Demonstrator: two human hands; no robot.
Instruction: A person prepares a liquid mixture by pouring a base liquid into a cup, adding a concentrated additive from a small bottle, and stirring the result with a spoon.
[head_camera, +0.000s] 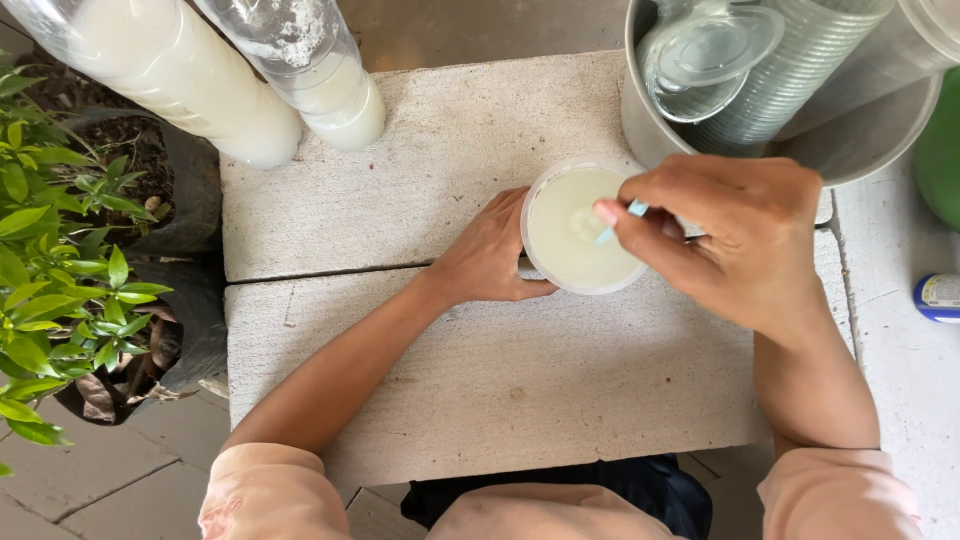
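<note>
The left hand (487, 258) is wrapping its fingers around the side of a clear plastic cup (583, 227), which is standing upright on the concrete slab (420, 150) close to its right edge, just over the seam where the far slab is meeting the near one. The cup is holding a pale, milky liquid almost up to the rim, so it is probably sitting fairly heavy for its size while its thin wall is staying soft and easy to squash; a grip low on the side, firm but not pinching, looks like the safest hold, since squeezing near the brim would likely be pushing liquid over the edge. The right hand (735, 240) is hovering over the cup's right side with thumb and forefinger closing together on a thin light-blue straw (618, 222), whose lower end is dipping into the liquid; the straw seems light and bendy, though its full length is hidden under the fingers. A metal bucket (650, 135) with stacked clear cups (790, 70) and dome lids (712, 48) is standing at the slab's far right corner, just beside the right hand. Two large bottles of milky liquid (190, 80) are leaning over the far left corner, and leafy plants (60, 270) are growing past the left edge.
</note>
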